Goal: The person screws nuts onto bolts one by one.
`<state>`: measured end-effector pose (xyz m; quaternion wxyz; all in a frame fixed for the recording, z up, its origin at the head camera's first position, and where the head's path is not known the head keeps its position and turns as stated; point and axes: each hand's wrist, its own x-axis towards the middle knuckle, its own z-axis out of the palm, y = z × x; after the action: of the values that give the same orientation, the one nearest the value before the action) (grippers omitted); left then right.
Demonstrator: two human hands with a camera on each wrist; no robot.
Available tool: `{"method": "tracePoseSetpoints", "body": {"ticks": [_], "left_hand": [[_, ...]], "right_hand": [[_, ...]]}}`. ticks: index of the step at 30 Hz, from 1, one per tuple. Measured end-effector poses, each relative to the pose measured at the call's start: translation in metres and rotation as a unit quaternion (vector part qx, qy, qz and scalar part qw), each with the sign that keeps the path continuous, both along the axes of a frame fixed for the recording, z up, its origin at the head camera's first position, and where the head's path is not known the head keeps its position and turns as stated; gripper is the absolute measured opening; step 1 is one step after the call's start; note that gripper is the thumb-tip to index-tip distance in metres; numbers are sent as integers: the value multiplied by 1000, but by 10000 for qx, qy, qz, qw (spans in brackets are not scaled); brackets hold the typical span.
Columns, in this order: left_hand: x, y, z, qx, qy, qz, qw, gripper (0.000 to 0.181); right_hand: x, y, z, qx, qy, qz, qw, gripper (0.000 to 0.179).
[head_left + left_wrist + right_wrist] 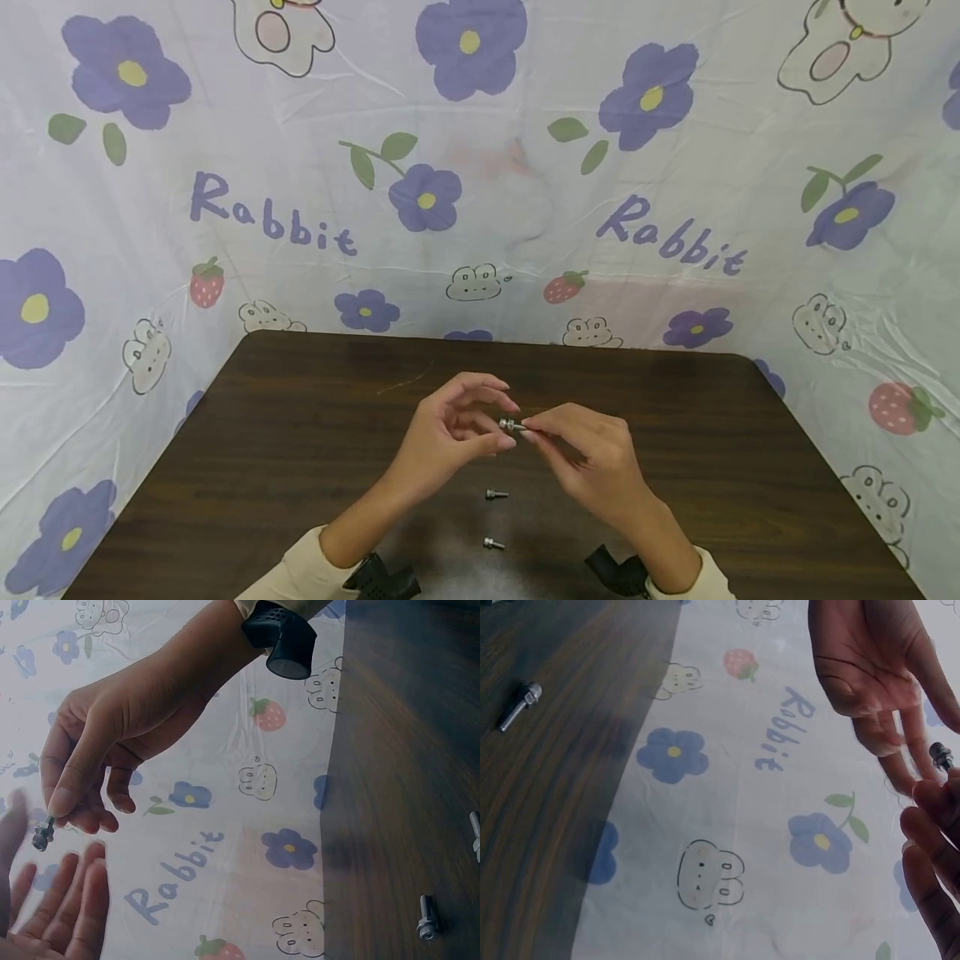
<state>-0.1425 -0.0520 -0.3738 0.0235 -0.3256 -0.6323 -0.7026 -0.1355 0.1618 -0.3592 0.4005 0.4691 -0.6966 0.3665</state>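
My right hand [592,454] pinches a small silver bolt [510,425] by its shank between thumb and index finger, raised over the table, its head pointing left. In the left wrist view the bolt [43,835] shows a thick head with a wider ring below it. Around the head, my left hand [461,425] is held with thumb and fingers spread apart and loosely bent, holding nothing. Its palm side faces the bolt [941,756] in the right wrist view. Two similar bolts lie below the hands, an upper one [497,494] and a lower one [493,543].
The dark brown wooden table [300,442] has its far edge against a white curtain [525,225] printed with purple flowers, rabbits and strawberries. A thin pale strand [405,383] lies toward the back of the table. Each wrist wears a black camera mount [386,579].
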Motion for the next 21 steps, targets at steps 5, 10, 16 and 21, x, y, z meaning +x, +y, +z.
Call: {"method": "tracePoseSetpoints", "body": {"ticks": [5,10,16,21], "left_hand": [[0,0,0,-40,514,192,9985,37],[1,1,-1,-8,700,302,9971,25],[0,1,-3,-31,629,351,9974,19],[1,2,-3,-41,477,246,9985,15]], "right_hand": [[-1,1,-1,-64,-25,32,10000,19],[-1,0,-1,-70,-21,52,10000,18],[-1,-1,0,-103,-2,127,9999,17],[0,-2,1,-148,57,131,9998,19]]}}
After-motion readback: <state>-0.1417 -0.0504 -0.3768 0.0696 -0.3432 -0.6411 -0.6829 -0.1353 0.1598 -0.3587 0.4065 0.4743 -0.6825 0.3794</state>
